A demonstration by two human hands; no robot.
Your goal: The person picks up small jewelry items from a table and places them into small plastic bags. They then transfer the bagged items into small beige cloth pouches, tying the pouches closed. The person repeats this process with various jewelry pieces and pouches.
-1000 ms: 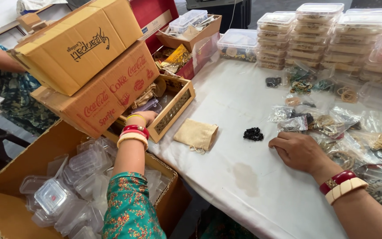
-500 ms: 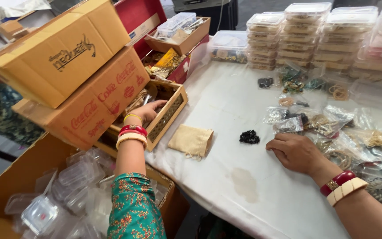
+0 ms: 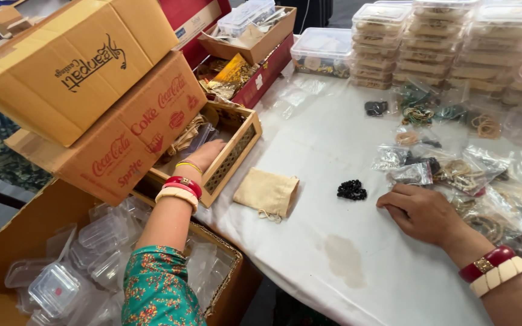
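Left hand [image 3: 203, 154] reaches open-fingered into wooden tray [image 3: 237, 151], apparently empty; right hand [image 3: 421, 211] rests loosely curled, holding nothing, beside black beads [image 3: 351, 190]; a slow, gentle reach suits.

White-clothed table [image 3: 333, 139], beige pouch [image 3: 266, 192], black beads [image 3: 351, 190]

the left hand [image 3: 203, 154] reaches into the wooden tray [image 3: 237, 148] at the table's [image 3: 333, 139] left edge, under two stacked cardboard boxes [image 3: 104, 96]. right of the tray a cloth pouch [image 3: 267, 192] lies on the table, and right of that a small bead cluster [image 3: 351, 190]. the right hand [image 3: 421, 211] rests flat just right of the beads, beside packets [image 3: 448, 169]. stacked lidded containers [image 3: 442, 42] stand at the far edge. a carton of small plastic boxes [image 3: 74, 265] sits below the table, left
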